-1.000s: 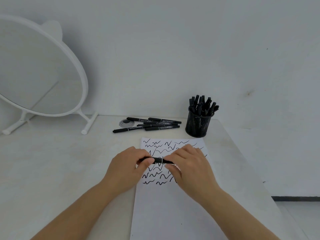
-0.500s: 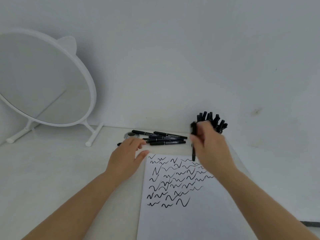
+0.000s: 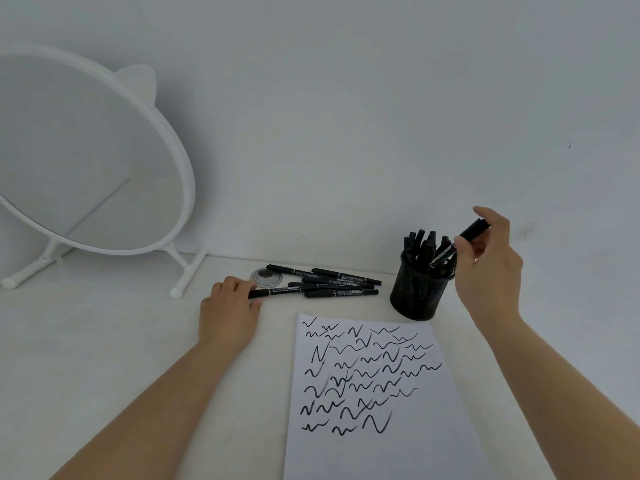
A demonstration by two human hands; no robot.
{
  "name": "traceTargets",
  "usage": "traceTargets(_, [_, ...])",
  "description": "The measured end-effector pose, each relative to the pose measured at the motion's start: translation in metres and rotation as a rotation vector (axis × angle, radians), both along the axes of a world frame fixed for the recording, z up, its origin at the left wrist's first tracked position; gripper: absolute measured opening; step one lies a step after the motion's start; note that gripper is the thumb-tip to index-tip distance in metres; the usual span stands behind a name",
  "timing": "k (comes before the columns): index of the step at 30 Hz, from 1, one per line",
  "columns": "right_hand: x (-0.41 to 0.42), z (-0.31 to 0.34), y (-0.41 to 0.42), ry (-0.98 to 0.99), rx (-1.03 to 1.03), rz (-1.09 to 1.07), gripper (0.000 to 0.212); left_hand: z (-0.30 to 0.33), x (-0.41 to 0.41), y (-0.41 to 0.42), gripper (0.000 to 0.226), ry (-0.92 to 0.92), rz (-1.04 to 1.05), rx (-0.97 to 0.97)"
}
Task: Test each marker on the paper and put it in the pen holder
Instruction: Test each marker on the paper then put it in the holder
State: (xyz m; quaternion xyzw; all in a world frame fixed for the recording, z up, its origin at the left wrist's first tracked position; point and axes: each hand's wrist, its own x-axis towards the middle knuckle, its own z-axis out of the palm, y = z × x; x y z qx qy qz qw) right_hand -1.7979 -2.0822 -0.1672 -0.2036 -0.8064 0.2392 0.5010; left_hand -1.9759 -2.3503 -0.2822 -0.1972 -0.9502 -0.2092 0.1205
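Head view, right hand: the right hand is closing thumb and fingers on a held marker, pinching its upper half, with the index finger lifted off it.
Head view, held marker axis: it is tilting, top end up toward the hand's far side, lower tip pointing down and to the left into the pen holder.
Head view, key relation: the holder is standing just left of and below the right hand; the tip is already appearing among the markers packed upright inside, so the drop is likely nearly finished.
Head view, left hand: the left hand is resting on the tabletop, fingers curling lightly over the near end of a loose marker; whether it is gripping it cannot be told.
Head view, loose pile: the remaining markers are lying flat to the right of the left hand, long axes running left to right, well nearer that hand.
Head view, paper: the paper is lying between the forearms, squiggles covering its far half, near half blank.
Head view, room: the holder is crowded; the tabletop edge is running close on the right hand's outer side.
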Motion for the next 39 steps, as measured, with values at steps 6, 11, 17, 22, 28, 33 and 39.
traceTargets(6, [-0.007, -0.012, -0.001, -0.124, 0.03, 0.002, 0.038, 0.0, 0.0, -0.001, 0.029, -0.033, 0.015, 0.073])
traceTargets(11, [-0.011, -0.019, -0.003, -0.234, 0.019, -0.002, 0.037, 0.0, -0.001, -0.001, 0.026, -0.052, 0.013, 0.084])
traceTargets(17, [-0.015, -0.028, -0.003, -0.407, 0.1, -0.078, 0.027, -0.001, -0.001, 0.0, 0.021, -0.037, 0.005, 0.077])
traceTargets(22, [-0.013, -0.029, -0.004, -0.487, 0.126, -0.114, 0.035, 0.0, -0.003, 0.002, 0.025, -0.035, 0.023, 0.003])
traceTargets(28, [0.008, -0.022, -0.031, -0.114, 0.171, -0.038, 0.027, 0.01, 0.012, -0.003, 0.023, -0.046, 0.043, 0.191])
traceTargets(33, [0.021, -0.025, -0.076, -0.057, -0.487, 0.299, 0.029, 0.038, 0.055, 0.001, 0.014, -0.209, -0.124, 0.674])
traceTargets(39, [0.038, -0.04, -0.124, -0.268, -0.857, 0.588, 0.014, 0.063, 0.118, 0.008, 0.023, -0.463, -0.4, 0.712])
